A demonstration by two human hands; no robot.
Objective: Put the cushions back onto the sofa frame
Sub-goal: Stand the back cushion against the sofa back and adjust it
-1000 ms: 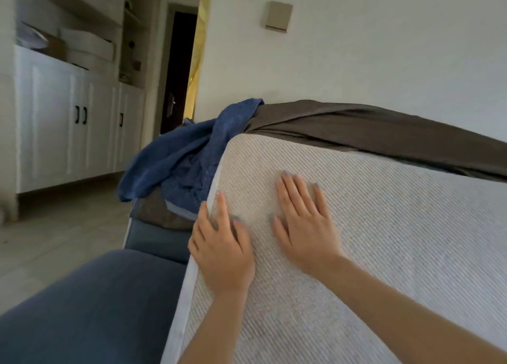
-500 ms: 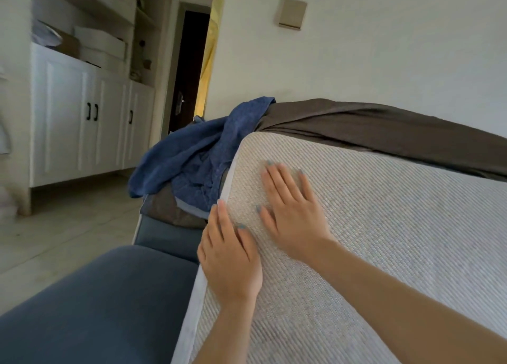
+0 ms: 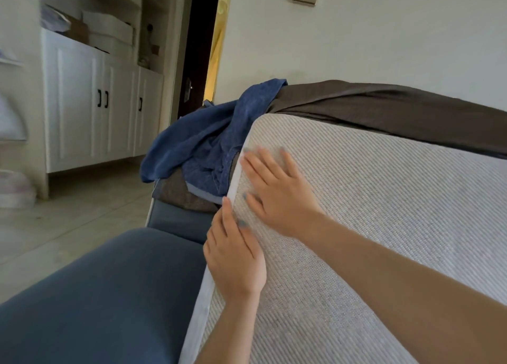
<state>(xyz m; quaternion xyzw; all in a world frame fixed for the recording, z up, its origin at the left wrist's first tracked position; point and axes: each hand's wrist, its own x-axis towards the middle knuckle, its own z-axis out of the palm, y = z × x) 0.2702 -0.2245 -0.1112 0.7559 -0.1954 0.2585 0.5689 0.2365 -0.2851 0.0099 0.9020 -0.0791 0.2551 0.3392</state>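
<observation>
A large light grey woven cushion (image 3: 384,226) stands tilted and fills the right half of the view. My right hand (image 3: 277,191) presses flat on its face near the upper left corner, fingers straight. Lower down, my left hand (image 3: 236,256) rests flat along the cushion's left edge, fingers straight and pointing up. A blue seat cushion (image 3: 96,295) lies at the lower left. Beyond it shows a blue part of the sofa frame (image 3: 175,221).
A dark brown cloth (image 3: 397,111) drapes over the top behind the grey cushion. A blue towel (image 3: 208,141) is bunched at the cushion's upper left corner. White cabinets (image 3: 90,111) line the left wall beside a dark doorway (image 3: 197,51). Tiled floor (image 3: 68,218) lies on the left.
My right hand has slid up and left toward the cushion's corner. My left hand has shifted onto the left edge. The view has moved closer.
</observation>
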